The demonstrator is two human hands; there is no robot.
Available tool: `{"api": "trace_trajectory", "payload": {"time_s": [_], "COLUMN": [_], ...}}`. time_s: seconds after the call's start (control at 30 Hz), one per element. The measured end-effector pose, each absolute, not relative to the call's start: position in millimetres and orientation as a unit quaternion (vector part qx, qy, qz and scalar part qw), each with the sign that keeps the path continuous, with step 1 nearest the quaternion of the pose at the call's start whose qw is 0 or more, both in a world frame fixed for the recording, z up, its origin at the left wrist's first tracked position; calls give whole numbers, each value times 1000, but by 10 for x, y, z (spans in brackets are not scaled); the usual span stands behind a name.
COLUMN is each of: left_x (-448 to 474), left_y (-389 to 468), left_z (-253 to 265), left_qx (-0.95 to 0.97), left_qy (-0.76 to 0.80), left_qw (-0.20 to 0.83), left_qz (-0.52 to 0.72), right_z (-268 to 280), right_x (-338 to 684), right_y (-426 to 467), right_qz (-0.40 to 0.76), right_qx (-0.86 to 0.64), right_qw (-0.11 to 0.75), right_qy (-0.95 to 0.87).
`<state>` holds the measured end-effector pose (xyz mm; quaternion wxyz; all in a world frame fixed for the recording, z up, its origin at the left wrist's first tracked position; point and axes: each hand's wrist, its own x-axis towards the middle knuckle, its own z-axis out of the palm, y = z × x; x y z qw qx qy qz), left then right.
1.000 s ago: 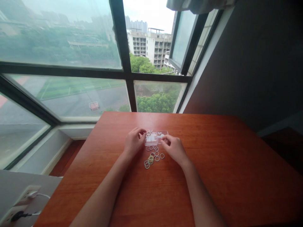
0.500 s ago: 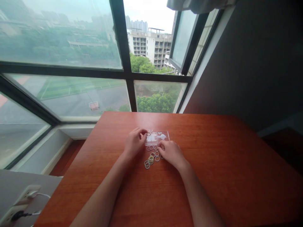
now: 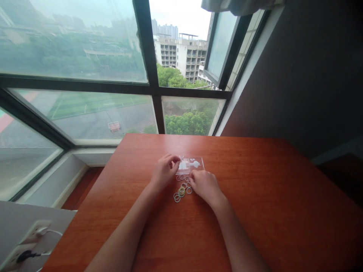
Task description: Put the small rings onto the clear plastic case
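Observation:
A small clear plastic box (image 3: 191, 165) lies on the red-brown wooden table (image 3: 269, 211), with white pieces showing through it. Just in front of it lie several small rings (image 3: 180, 191), pale and yellowish. My left hand (image 3: 164, 172) pinches the box's left end with curled fingers. My right hand (image 3: 204, 185) rests palm down over the right side of the rings, fingertips among them; whether it holds a ring I cannot tell.
A large window (image 3: 85, 75) with dark frames runs behind the table's far edge. A dark wall (image 3: 312, 75) stands on the right. At the lower left a white socket strip (image 3: 25, 247) with plugged cables sits on a grey surface.
My right hand has come back from the box's right end down onto the rings. My left hand has stayed at the box's left end.

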<state>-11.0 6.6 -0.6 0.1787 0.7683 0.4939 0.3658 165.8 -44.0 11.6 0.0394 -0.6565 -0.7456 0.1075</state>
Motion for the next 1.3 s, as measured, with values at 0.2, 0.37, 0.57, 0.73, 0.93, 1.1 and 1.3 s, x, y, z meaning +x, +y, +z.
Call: {"api": "trace_trajectory", "payload": {"time_s": [0.2,0.37,0.57,0.73,0.93,1.1,1.3], "left_x": [-104,-104,-34,68,122,136,-13], "left_y": [51,51,5,-80,-115,-110,8], "left_z": [29,50,70,146,192,141,52], "left_qx": [773,774,772,766,750,755,757], "left_qy": [490,485,465,429,425,427,486], "left_qw": [179,179,227,328,366,346,222], "left_qz": [360,365,370,349,351,359,376], "right_z": [95,97,79,74,102,114,100], "right_x": [1654,1720,1766,1781,1781,1778,1790], "right_y": [-431,-411,-383,-372,-376,-378,-379], "right_qz": [131,152,173,161,158,162,160], "right_qx": [-652,-650,-634,-632,-624,-624,-619], "right_qw": [81,170,295,352,374,369,366], "right_qy": [-742,-725,-693,-672,-668,-669,-676]}}
